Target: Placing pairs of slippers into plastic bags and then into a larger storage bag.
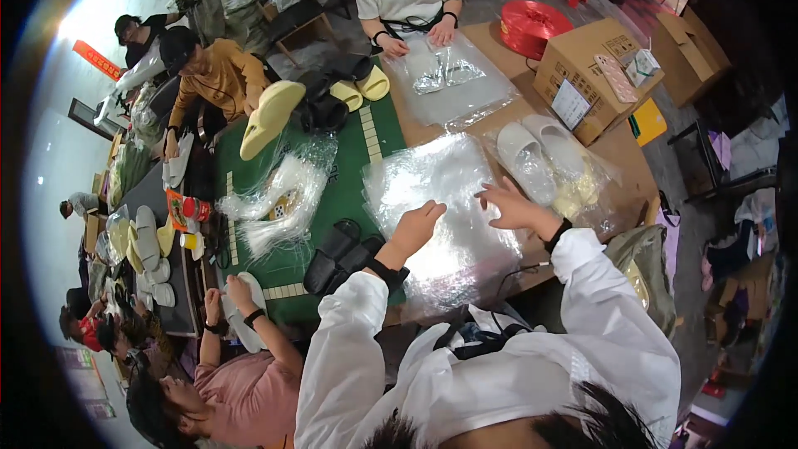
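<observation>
A stack of clear plastic bags (445, 170) lies flat and glossy on the table in front of me. My left hand (420, 229) is over the left part of the stack, its fingers pinched together; what they hold, if anything, I cannot make out. Over the stack's right side, my right hand (517, 209) has its fingers apart and holds nothing I can see. Beyond it, a pair of pale grey slippers (525, 158) rests on clear plastic. Black slide sandals (337, 254) lie left of my left wrist.
A cardboard box (586, 75) and a red ribbon roll (534, 29) stand at the far right. White plastic strands (278, 204) cover part of the green mat (345, 191). Opposite, a person handles a clear bag (453, 87); others at left hold slippers.
</observation>
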A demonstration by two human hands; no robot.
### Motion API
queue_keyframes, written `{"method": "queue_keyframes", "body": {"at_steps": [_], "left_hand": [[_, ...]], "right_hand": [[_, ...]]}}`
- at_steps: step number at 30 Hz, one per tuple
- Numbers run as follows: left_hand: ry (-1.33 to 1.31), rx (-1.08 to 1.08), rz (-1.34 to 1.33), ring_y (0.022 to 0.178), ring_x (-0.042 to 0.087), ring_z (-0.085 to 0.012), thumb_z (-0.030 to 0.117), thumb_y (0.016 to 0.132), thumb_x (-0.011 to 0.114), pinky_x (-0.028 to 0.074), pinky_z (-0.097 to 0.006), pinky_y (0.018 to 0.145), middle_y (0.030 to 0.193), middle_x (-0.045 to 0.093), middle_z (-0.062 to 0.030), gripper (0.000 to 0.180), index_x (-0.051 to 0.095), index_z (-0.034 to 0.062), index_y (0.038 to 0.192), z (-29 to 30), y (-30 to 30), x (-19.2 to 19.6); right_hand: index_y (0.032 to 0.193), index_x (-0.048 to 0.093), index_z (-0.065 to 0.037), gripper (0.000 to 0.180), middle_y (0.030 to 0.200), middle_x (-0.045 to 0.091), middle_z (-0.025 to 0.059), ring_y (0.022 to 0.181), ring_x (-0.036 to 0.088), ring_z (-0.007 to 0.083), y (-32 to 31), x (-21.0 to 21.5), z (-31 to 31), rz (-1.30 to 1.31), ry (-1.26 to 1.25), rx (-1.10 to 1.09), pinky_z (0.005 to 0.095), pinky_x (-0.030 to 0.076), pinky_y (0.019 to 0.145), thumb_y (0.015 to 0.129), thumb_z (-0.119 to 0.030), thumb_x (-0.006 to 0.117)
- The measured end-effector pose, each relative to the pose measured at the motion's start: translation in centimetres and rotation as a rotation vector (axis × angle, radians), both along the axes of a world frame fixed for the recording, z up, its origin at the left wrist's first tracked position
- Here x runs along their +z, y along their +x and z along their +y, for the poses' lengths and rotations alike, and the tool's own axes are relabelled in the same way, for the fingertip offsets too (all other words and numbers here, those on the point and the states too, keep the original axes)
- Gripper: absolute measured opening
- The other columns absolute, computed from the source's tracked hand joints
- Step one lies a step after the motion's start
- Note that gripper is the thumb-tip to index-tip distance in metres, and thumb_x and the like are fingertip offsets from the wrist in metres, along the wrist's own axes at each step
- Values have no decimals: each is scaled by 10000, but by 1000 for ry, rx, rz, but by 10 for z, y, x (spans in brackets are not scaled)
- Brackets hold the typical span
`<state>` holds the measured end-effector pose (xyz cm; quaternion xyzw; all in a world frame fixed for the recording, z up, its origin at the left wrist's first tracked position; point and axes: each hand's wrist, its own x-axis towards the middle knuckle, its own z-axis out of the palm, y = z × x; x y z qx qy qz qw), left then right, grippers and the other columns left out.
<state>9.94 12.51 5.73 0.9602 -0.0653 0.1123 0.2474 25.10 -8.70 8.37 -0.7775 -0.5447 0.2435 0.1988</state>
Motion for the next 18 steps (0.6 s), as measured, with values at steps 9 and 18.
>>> {"method": "queue_keyframes", "body": {"at_steps": [9,18], "left_hand": [[-58,30,-81,634,556,-312,-20,740,457,467,-374,548,847,536,-98,264,503,85,978,12,-15,12],[-148,432,-36,717,553,-371,147,886,406,428,-436,597,864,582,-151,110,484,80,923,49,-2,-14]], "right_hand": [[820,627,-34,183,758,623,96,770,581,235,18,-21,-11,144,-164,44,344,432,701,677,-147,645],[775,623,-28,155,694,612,132,659,592,279,38,-12,-7,96,193,-683,359,455,611,724,-174,634]]}}
